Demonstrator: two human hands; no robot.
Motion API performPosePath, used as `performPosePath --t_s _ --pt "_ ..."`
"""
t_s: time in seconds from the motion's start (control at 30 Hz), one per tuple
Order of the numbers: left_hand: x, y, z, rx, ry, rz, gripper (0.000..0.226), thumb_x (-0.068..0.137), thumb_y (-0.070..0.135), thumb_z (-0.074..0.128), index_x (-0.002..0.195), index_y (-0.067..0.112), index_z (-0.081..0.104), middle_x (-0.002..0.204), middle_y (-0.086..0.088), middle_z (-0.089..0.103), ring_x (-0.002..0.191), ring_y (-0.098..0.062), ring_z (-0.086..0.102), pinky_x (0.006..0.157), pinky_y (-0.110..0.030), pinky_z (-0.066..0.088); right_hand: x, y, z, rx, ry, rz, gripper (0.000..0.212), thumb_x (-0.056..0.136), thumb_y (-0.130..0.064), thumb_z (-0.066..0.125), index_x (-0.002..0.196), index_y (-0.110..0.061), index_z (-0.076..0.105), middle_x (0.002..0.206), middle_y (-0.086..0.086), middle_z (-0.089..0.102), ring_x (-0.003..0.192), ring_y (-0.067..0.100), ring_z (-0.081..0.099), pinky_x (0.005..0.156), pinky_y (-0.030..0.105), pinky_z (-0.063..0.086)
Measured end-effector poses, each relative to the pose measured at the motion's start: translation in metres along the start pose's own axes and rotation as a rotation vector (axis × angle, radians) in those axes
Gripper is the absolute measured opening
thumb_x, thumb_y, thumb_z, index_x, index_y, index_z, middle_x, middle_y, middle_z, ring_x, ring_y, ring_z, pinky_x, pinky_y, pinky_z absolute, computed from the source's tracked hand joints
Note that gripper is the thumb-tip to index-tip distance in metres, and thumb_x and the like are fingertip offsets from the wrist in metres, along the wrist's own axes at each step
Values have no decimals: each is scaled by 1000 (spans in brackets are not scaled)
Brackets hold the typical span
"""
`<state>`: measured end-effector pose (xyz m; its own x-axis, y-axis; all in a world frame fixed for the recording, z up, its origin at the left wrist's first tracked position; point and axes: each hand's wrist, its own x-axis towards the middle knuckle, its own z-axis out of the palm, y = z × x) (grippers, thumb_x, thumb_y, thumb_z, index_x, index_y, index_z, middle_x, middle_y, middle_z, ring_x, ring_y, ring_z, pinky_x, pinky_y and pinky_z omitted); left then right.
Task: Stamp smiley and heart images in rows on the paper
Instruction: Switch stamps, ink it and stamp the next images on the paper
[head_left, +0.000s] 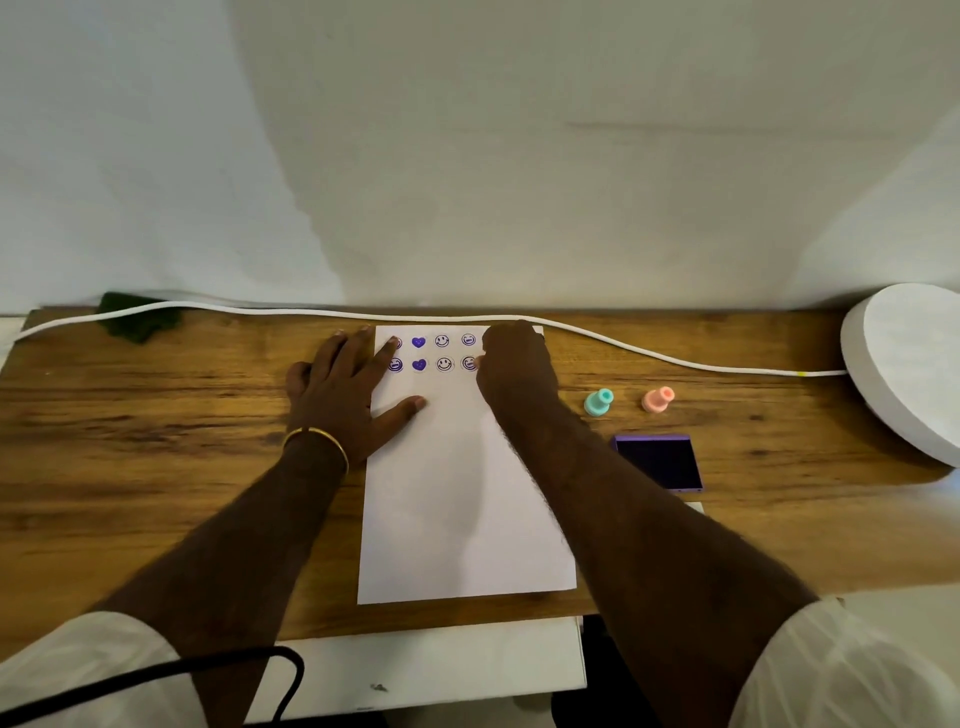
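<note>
A white sheet of paper (457, 499) lies on the wooden table (156, 415). Two rows of purple stamped images (431, 353), smileys and hearts, run along its far edge. My left hand (348, 384) lies flat and spread on the paper's left edge, one finger covering part of a print. My right hand (514, 369) is closed at the right end of the second row, pressed down on the paper. Whatever it holds is hidden under the fingers. A teal stamp (598, 402) and a pink stamp (657, 399) lie on the table to the right. A purple ink pad (660, 461) sits open nearer to me.
A white cable (623, 345) runs along the table's back edge to a white round object (914, 364) at far right. A dark green cloth (137, 319) lies at the back left. A black cable (156, 675) crosses the lower left. A wall rises behind the table.
</note>
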<state>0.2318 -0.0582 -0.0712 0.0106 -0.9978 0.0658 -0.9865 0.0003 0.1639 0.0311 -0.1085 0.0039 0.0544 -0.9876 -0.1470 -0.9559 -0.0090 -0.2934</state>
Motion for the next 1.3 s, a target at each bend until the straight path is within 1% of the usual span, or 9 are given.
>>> performPosePath --t_s 0.4,0.6,0.7,0.8,0.87,0.93,1.1,1.2,1.3 --pt "2 -2 4 6 2 -2 82 75 85 28 144 41 34 154 5 31 141 -24 23 102 -50 23 2 -1 3 -75 -13 -47 27 97 -14 48 121 -9 58 124 15 54 116 31 53 91 35 45" --pt "6 -1 0 -69 -52 -42 87 68 89 30 143 45 33 155 8 29 143 -23 18 106 -54 20 1 14 5 109 -3 -39 28 95 -22 56 120 -12 63 127 11 57 121 27 51 99 33 40" --pt "7 0 -4 -124 -84 -89 88 64 89 37 141 47 32 155 10 27 144 -22 16 108 -55 18 3 24 -5 361 17 54 22 88 -22 67 104 -9 73 111 8 70 106 22 60 87 24 40" --pt "9 3 -10 -135 -99 -103 85 65 84 50 139 47 35 154 10 28 143 -23 19 108 -55 19 -8 36 -23 953 4 312 7 81 -12 71 85 -7 76 82 9 69 71 19 55 72 25 42" --pt "11 4 -14 -132 -102 -110 84 63 82 56 137 46 37 153 10 30 140 -23 23 107 -54 21 -21 45 -35 1368 -102 449 4 82 -5 70 83 -6 74 77 11 65 67 18 52 67 26 48" --pt "14 6 -17 -141 -121 -122 86 61 81 60 136 46 39 152 11 30 139 -23 25 105 -54 23 -36 55 -46 1587 -190 546 4 86 -9 69 87 -6 71 77 10 67 69 17 59 67 26 55" --pt "21 12 -24 -127 -234 -140 91 63 79 62 142 43 33 155 8 25 141 -24 20 105 -55 22 -78 78 -66 1889 -280 654 28 87 -18 70 107 1 68 81 13 68 70 18 66 70 29 58" --pt "24 18 -33 -56 -265 -121 95 66 80 57 146 38 27 156 4 27 142 -26 21 107 -54 21 -98 87 -76 1961 -289 670 26 86 -17 70 105 1 68 82 14 70 68 19 69 65 29 58" --pt "22 34 -45 -50 -227 -99 95 66 79 59 145 32 33 153 2 33 140 -27 24 108 -54 20 -113 101 -84 2008 -290 653 32 86 -17 70 113 1 66 90 16 70 74 20 69 65 29 58"
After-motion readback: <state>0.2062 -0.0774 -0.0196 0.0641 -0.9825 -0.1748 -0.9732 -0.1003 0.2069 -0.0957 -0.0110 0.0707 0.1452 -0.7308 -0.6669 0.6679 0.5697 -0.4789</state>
